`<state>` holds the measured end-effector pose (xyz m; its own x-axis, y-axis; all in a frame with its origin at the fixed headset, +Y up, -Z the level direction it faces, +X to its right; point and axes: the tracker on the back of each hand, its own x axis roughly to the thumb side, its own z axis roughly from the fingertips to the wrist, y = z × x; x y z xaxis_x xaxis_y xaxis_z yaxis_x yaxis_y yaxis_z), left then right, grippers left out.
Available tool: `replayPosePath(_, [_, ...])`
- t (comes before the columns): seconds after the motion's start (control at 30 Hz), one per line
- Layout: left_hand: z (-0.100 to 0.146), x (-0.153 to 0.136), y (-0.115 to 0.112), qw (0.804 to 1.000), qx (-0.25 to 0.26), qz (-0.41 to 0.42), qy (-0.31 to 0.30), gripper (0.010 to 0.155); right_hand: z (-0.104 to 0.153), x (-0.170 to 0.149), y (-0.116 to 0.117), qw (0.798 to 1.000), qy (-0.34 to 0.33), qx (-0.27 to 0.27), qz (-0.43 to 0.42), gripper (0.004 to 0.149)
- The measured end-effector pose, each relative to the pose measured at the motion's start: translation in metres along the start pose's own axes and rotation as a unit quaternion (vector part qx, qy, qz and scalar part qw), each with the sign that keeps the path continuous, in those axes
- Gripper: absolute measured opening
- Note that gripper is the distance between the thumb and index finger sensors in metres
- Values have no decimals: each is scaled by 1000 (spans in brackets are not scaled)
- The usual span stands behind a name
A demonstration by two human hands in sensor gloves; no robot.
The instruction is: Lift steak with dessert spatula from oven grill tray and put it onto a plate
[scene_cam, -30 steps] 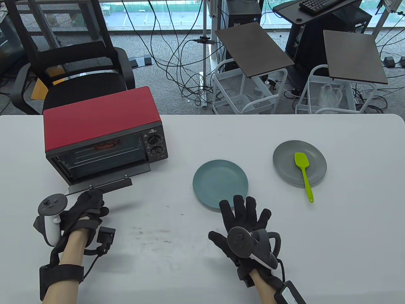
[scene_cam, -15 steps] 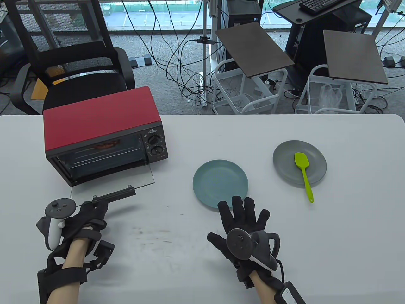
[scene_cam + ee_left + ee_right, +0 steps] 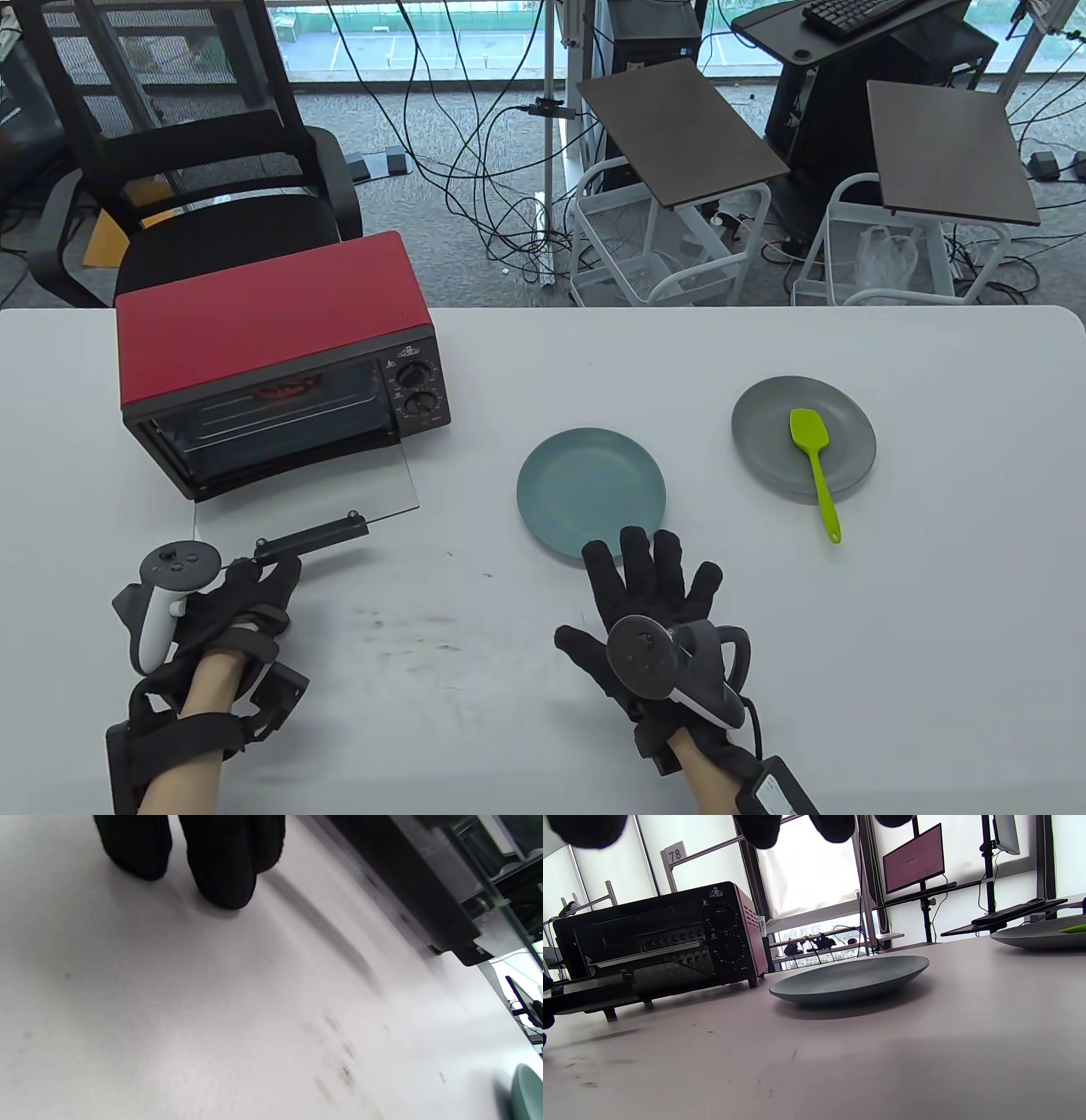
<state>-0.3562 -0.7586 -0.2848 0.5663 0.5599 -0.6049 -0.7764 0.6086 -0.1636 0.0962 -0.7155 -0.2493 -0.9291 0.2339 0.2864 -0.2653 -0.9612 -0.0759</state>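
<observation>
The red toaster oven [image 3: 271, 340] stands at the left with its glass door [image 3: 339, 497] swung down almost flat. Inside, high up, a reddish steak [image 3: 284, 390] shows on the grill tray [image 3: 254, 424]. My left hand [image 3: 246, 594] holds the left end of the door handle [image 3: 314, 536]. The green spatula [image 3: 813, 463] lies on a grey plate [image 3: 764, 441] at the right. My right hand [image 3: 653, 586] rests flat, fingers spread, just below the empty teal plate [image 3: 591, 492], holding nothing. In the right wrist view the teal plate [image 3: 848, 978] lies ahead of the oven [image 3: 657, 938].
The white table [image 3: 933, 637] has faint dark smudges between my hands. A black office chair [image 3: 212, 195] stands behind the oven. White carts with brown boards [image 3: 687, 136] and many cables lie beyond the far edge.
My left hand has pulled the door handle down and toward me, so the oven door has swung from half open to nearly flat. The right hand has stayed put.
</observation>
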Motion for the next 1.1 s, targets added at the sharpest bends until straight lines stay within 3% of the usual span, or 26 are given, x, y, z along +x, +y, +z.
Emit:
replayPosePath(0.47, [8,4,-10,998,12,-61,25,81,1,0,-1,1000,-1,-8,-7,89])
replayPosePath(1.1, [14,12,-18,996,-1,-90,3,76,0,-5,0,1000,11,4,-5,89])
